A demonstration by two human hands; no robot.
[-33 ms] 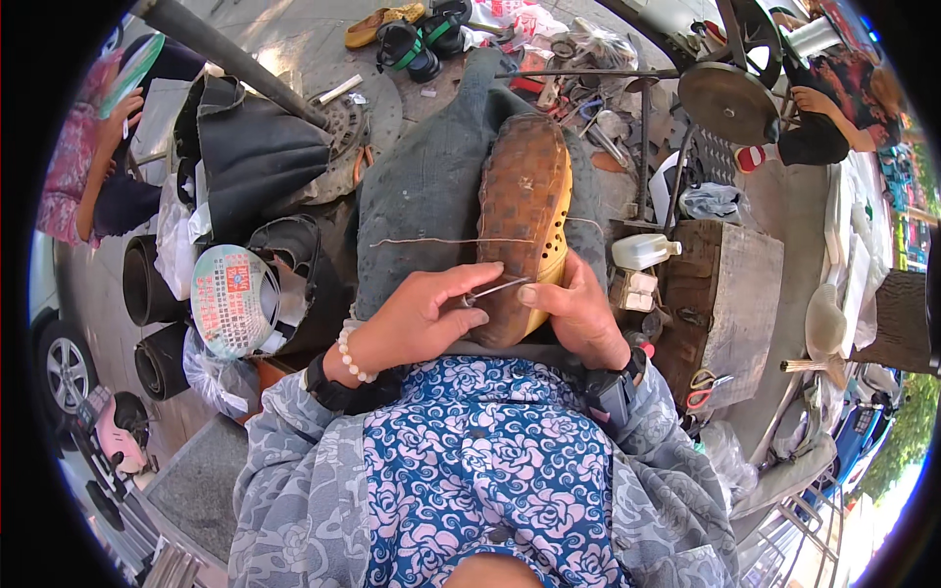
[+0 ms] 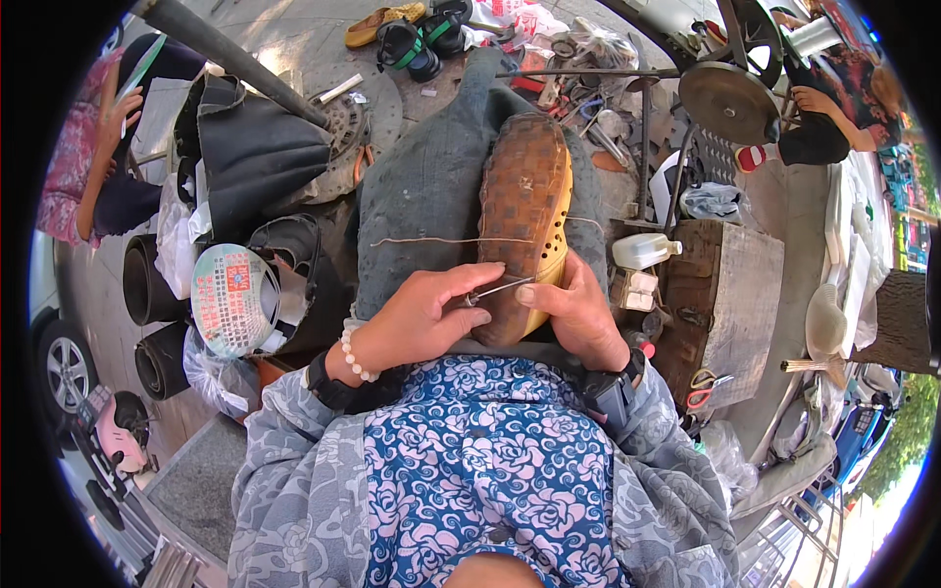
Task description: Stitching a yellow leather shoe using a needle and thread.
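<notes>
A yellow clog with holes in its side lies sole up across my lap, toe end away from me. Its brown sole is worn and patterned in squares. My left hand pinches an awl, whose thin shaft slants over the sole near the close end; its handle is mostly hidden by my fingers. With its thumb on the sole beside the awl's tip, my right hand grips the clog's right side. A light brown thread crosses the sole and trails off both sides onto the dark lap cloth.
To my right are a wooden box, a white plastic bottle and red-handled scissors. Black rubber sheeting and a round printed fan are at the left. Sandals and scattered tools lie ahead. Other people sit on both sides.
The fan held by the person at the far left has turned more edge-on. My hands, the awl and the clog stay almost exactly where they were.
</notes>
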